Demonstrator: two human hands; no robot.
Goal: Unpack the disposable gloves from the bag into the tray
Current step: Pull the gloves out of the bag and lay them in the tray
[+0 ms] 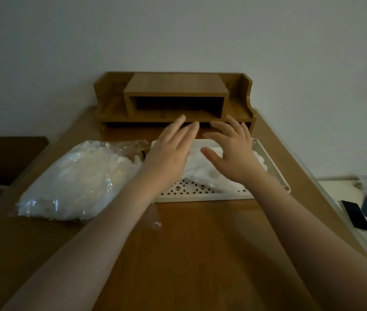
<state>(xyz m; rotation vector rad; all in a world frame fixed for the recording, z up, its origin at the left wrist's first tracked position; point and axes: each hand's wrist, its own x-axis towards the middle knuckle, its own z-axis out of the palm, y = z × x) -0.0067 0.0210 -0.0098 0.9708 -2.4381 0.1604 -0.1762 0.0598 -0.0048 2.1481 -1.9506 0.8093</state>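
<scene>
While both hands are held flat, fingers spread, nothing is gripped: the left hand [171, 151] and right hand [234, 153] hover over gloves [202, 169] piled in the tray [200, 196]. At nine o'clock, the bag [77, 180] is seen well filled. Thin, slippery film is judged best pinched in bunches.

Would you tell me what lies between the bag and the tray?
In the head view, the left hand and forearm cross between the bag and the tray.

Tray [274, 167]: white, diamond-perforated base. Gloves [202, 169]: translucent white. Bag [77, 180]: clear, glossy, with whitish contents. Table [200, 243] and shelf unit [175, 86]: brown wood grain. Phone [356, 215]: black screen.
</scene>
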